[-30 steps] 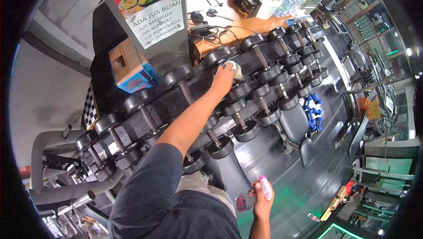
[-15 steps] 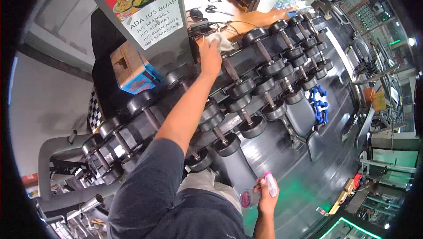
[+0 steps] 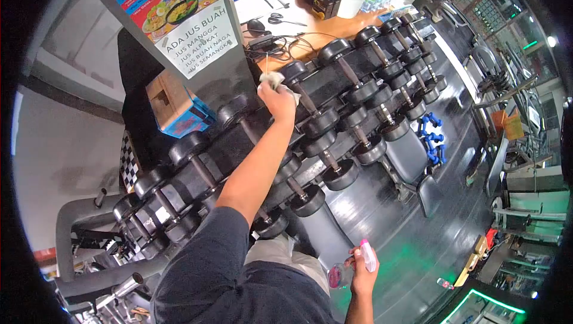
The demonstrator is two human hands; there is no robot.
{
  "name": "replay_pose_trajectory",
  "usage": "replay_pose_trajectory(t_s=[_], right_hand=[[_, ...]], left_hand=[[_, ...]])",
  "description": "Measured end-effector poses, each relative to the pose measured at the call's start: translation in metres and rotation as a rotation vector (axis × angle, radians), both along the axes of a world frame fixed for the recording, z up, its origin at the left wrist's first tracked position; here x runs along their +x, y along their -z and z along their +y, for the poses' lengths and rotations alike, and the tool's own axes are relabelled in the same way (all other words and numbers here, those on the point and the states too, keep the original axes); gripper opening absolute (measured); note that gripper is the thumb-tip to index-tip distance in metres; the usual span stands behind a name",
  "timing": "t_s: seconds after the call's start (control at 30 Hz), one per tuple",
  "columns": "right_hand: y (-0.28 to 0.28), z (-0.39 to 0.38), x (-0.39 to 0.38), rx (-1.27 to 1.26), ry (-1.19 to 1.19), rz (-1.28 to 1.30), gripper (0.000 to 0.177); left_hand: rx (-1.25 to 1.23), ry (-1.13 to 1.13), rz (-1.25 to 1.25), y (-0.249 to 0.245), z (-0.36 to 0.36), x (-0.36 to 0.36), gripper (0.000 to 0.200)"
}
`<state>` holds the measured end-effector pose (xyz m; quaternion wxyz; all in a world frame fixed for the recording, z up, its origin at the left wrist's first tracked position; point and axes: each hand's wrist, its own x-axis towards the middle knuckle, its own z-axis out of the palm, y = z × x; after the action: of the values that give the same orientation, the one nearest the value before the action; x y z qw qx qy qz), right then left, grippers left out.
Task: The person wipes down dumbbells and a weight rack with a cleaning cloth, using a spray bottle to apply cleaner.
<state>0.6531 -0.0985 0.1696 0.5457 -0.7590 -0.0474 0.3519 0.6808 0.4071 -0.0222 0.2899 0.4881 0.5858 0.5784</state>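
My left hand (image 3: 278, 100) is stretched out over the dumbbell rack, its fingers closed on a crumpled pale cloth (image 3: 273, 78). The cloth is beside the end of a black dumbbell (image 3: 306, 97) on the top row; whether it touches is hard to tell. Low on the right, my right hand (image 3: 362, 273) is wrapped round a clear spray bottle (image 3: 338, 275) with a pink and white spray head, held tilted away from the rack. Several black dumbbells lie in two rows beneath and around my left forearm.
Behind the rack stands a wooden desk (image 3: 340, 28) with cables, scissors (image 3: 276, 18) and water bottles. A menu sign (image 3: 200, 46) and a cardboard box (image 3: 170, 100) are at the left. A padded bench (image 3: 406, 155) and blue dumbbells (image 3: 432, 139) are on the right.
My left hand has drawn back slightly toward me with the cloth, away from the desk edge. My right hand still holds the spray bottle in nearly the same place. The view has shifted slightly.
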Motion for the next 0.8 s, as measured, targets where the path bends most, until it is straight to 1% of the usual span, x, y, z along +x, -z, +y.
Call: replay_pose_trajectory(t_s=[0.1,0.13,0.23,0.3,0.33,0.37,0.43,0.5,0.53,0.57,0.63,0.67,0.77,0.8], right_hand=[[0.007,-0.005,0.002,0.017,0.012,-0.001,0.023],[0.008,-0.007,0.002,0.012,0.018,0.003,0.023],[0.006,-0.01,0.002,-0.009,0.04,0.019,0.024],[0.005,-0.01,0.0,-0.035,0.066,0.029,0.024],[0.007,-0.012,-0.002,-0.048,0.072,0.027,0.024],[0.01,-0.014,-0.004,-0.059,0.078,0.019,0.025],[0.013,-0.02,-0.006,-0.07,0.074,-0.006,0.027],[0.013,-0.029,-0.009,-0.079,0.042,-0.022,0.027],[0.011,-0.028,-0.011,-0.084,0.079,-0.006,0.028],[0.01,-0.031,-0.011,-0.091,0.08,-0.009,0.028],[0.01,-0.038,-0.01,-0.097,0.083,-0.007,0.028],[0.007,-0.04,-0.011,-0.078,0.104,0.004,0.026],[-0.004,-0.038,-0.009,-0.034,0.156,0.03,0.022],[-0.006,-0.035,-0.006,-0.016,0.158,0.029,0.022]], left_hand=[[0.176,0.324,0.282,-0.04,-0.013,-0.004,0.044],[0.181,0.423,0.408,-0.062,-0.016,-0.003,0.041],[0.592,0.428,0.709,-0.049,0.03,0.022,0.034],[0.455,0.482,0.973,-0.063,0.05,0.041,0.028],[0.449,0.501,1.105,-0.068,0.06,0.049,0.022],[0.435,0.536,1.244,-0.061,0.073,0.057,0.02],[0.362,0.596,1.325,-0.052,0.085,0.069,0.019],[0.362,0.753,1.479,-0.052,0.089,0.083,0.021],[0.353,0.836,1.564,-0.052,0.086,0.081,0.021],[0.398,0.924,1.496,-0.053,0.084,0.073,0.022],[0.49,1.09,1.361,-0.073,0.066,0.045,0.024],[0.485,1.001,1.277,-0.075,0.055,0.031,0.026],[0.624,0.819,0.812,-0.065,0.034,-0.019,0.021],[0.464,0.764,0.886,-0.075,0.018,-0.038,0.028]])
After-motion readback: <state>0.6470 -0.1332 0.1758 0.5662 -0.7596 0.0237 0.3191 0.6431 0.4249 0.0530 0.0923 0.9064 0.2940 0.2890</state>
